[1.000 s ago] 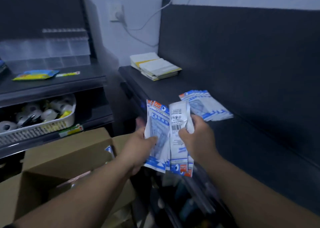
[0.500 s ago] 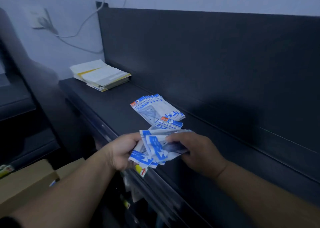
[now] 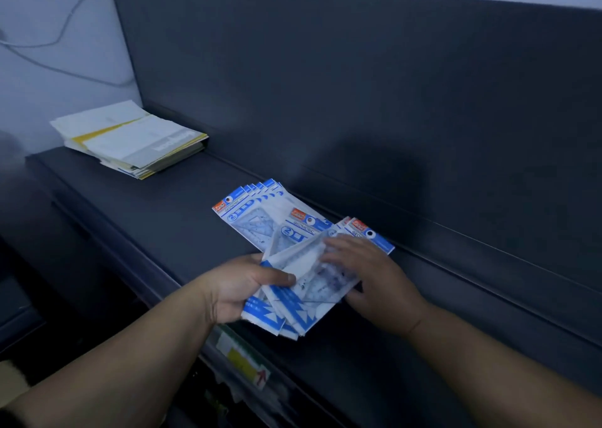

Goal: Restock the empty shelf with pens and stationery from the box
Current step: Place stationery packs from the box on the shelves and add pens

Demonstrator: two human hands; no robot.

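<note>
In the placing step, the left hand (image 3: 239,292) gripped a bundle of geometry packets (image 3: 303,300) low over the dark shelf (image 3: 146,219), the right hand (image 3: 374,281) lay with nearly straight fingers on top, and next they probably needed spreading beside the fanned row (image 3: 257,216).

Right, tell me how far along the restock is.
Done: a fan of geometry-set packets lies on the shelf. In hand: the left hand grips a bundle of more packets; the right hand touches its top packet, grip unclear. Left: that bundle to lay out, and probably the shelf's bare right stretch to fill.
</note>
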